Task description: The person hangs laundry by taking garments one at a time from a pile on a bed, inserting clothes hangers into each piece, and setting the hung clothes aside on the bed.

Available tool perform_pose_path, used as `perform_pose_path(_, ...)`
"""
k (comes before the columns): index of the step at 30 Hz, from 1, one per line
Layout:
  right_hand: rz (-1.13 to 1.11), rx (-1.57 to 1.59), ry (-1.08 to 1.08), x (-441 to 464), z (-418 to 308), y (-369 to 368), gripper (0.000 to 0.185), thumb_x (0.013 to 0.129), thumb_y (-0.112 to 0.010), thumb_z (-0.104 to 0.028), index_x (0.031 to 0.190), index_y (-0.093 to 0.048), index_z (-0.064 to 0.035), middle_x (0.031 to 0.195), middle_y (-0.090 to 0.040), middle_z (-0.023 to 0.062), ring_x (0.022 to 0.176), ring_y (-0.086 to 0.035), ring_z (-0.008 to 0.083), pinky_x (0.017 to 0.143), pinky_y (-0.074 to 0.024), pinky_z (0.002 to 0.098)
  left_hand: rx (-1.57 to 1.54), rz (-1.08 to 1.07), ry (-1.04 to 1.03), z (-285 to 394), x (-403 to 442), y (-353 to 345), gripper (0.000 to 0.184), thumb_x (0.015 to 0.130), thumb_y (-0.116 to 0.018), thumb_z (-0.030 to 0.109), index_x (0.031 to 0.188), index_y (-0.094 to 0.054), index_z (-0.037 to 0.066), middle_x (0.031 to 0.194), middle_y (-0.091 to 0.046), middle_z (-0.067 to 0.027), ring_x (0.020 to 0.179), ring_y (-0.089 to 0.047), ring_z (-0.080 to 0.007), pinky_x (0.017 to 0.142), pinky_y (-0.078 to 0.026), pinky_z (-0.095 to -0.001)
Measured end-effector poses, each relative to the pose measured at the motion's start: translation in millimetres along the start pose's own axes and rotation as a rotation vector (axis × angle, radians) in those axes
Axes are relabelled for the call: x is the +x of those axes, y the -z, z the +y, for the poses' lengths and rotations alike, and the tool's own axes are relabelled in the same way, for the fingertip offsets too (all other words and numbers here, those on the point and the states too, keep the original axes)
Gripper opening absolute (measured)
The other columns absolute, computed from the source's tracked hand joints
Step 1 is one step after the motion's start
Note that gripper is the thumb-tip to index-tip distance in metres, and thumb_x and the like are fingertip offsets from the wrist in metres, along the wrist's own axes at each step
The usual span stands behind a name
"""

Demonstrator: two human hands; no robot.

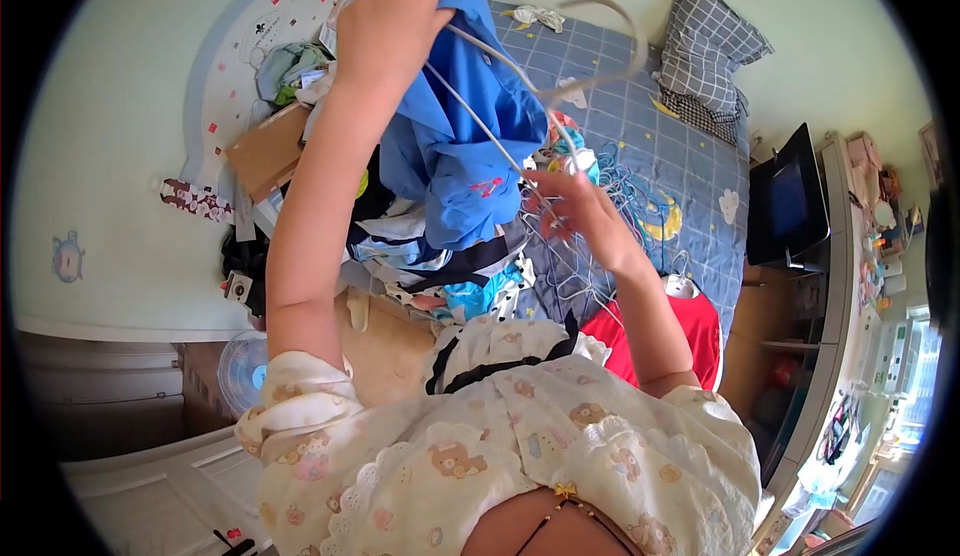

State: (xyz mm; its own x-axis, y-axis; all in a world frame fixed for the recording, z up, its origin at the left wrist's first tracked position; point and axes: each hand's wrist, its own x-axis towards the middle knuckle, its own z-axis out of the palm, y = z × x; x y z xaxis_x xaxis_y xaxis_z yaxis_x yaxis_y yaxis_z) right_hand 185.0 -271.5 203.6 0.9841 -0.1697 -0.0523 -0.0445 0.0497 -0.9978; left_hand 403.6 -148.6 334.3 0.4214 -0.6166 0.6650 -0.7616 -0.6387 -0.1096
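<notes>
Raised at upper left, my left hand is closed around the top of a blue garment. The cloth hangs down in folds, with a small red print near its lower part. A pale clothes hanger stretches diagonally from beside my left hand toward my right hand, its hook curving off to the upper right. My right hand has its fingers closed on the lower end of the hanger, just right of the cloth. Whether my left hand also grips the hanger is hidden.
A blue checked bed lies ahead, with a tangle of hangers on it. Piled clothes sit below the blue garment, and a red garment lies at right. Also around are a cardboard box, pillow, monitor and fan.
</notes>
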Motion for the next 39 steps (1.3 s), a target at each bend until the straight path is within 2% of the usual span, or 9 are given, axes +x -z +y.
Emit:
perform_pose_path(6,-0.012,0.01,0.079,29,-6,3,0.068,0.098,-0.023,-0.055,0.125,-0.054,0.0,0.094,-0.06,0.0073,0.069,-0.054,0.0117,0.057,-0.0404,0.0229,-0.321,-0.272,-0.087,36,-27,31,0.021,0.082,-0.064,0.024,0.095,-0.055,0.01,0.079,-0.064,-0.0131,0.076,-0.062,-0.0347,0.065,-0.048,-0.0426)
perform_pose_path(10,-0.055,-0.117,0.205,19,-20,35,0.065,0.099,-0.024,-0.051,0.12,-0.058,0.0006,0.093,-0.063,0.0075,0.07,-0.055,0.0119,0.056,-0.0405,0.0226,-0.322,0.068,-0.565,9,-11,56,0.041,0.078,-0.068,0.023,0.116,-0.058,0.011,0.116,-0.059,-0.0112,0.113,-0.052,-0.0321,0.094,-0.041,-0.0379)
perform_pose_path(14,-0.221,-0.204,0.231,10,-44,56,0.071,0.097,-0.025,-0.056,0.123,-0.055,0.0022,0.1,-0.063,0.0115,0.083,-0.061,0.0187,0.066,-0.0483,0.0278,-0.254,0.053,-0.644,-3,3,26,0.025,0.077,-0.069,0.02,0.096,-0.058,0.009,0.099,-0.062,-0.0076,0.095,-0.059,-0.0271,0.077,-0.048,-0.0357)
perform_pose_path(15,-0.226,-0.303,0.168,6,-50,57,0.094,0.087,-0.018,-0.074,0.125,-0.054,0.0046,0.113,-0.062,0.0177,0.1,-0.061,0.0265,0.082,-0.0478,0.0339,-0.242,0.001,-0.637,-5,3,19,0.022,0.077,-0.07,0.023,0.091,-0.058,0.009,0.093,-0.063,-0.0058,0.089,-0.061,-0.0254,0.072,-0.05,-0.0349)
perform_pose_path(19,-0.27,-0.166,0.38,0,-49,102,0.094,0.09,-0.007,-0.069,0.119,-0.059,0.004,0.126,-0.057,0.0167,0.115,-0.055,0.0289,0.098,-0.0401,0.0376,-0.406,0.345,-0.647,-13,-1,8,0.018,0.076,-0.071,0.013,0.083,-0.055,0.007,0.076,-0.059,-0.0075,0.065,-0.06,-0.0274,0.054,-0.047,-0.0347)
perform_pose_path(23,0.17,-0.492,0.437,-5,-56,133,0.051,0.098,-0.038,-0.043,0.108,-0.065,0.0003,0.09,-0.065,0.0081,0.08,-0.059,0.0162,0.078,-0.0451,0.029,-0.415,0.443,-0.515,-34,-4,14,0.017,0.078,-0.07,0.012,0.083,-0.055,0.005,0.07,-0.055,-0.0095,0.06,-0.055,-0.0275,0.053,-0.044,-0.0334)
perform_pose_path(27,0.249,-0.422,0.481,17,-44,118,0.029,0.089,-0.063,-0.026,0.105,-0.064,-0.0023,0.089,-0.063,0.0071,0.078,-0.058,0.0125,0.07,-0.0471,0.0263,-0.431,0.479,-0.402,-39,-5,19,0.018,0.082,-0.068,0.012,0.082,-0.052,0.004,0.065,-0.051,-0.0091,0.055,-0.05,-0.0268,0.051,-0.042,-0.033)
perform_pose_path(30,0.311,-0.719,0.296,33,-52,79,0.031,0.086,-0.066,-0.027,0.103,-0.063,-0.0015,0.083,-0.063,0.0077,0.075,-0.059,0.0147,0.068,-0.0482,0.0276,-0.434,0.463,-0.394,-36,-10,23,0.019,0.082,-0.068,0.011,0.08,-0.051,0.003,0.065,-0.05,-0.0093,0.055,-0.049,-0.0271,0.05,-0.042,-0.0332)
perform_pose_path(39,0.115,-0.336,0.169,36,-33,105,0.011,0.085,-0.064,-0.009,0.089,-0.059,0.0004,0.072,-0.059,0.0006,0.062,-0.05,0.0043,0.052,-0.0388,0.021,-0.179,0.341,-0.179,-81,-51,17,0.022,0.08,-0.069,0.013,0.079,-0.048,0.006,0.072,-0.053,-0.0089,0.061,-0.053,-0.0277,0.053,-0.044,-0.0334)
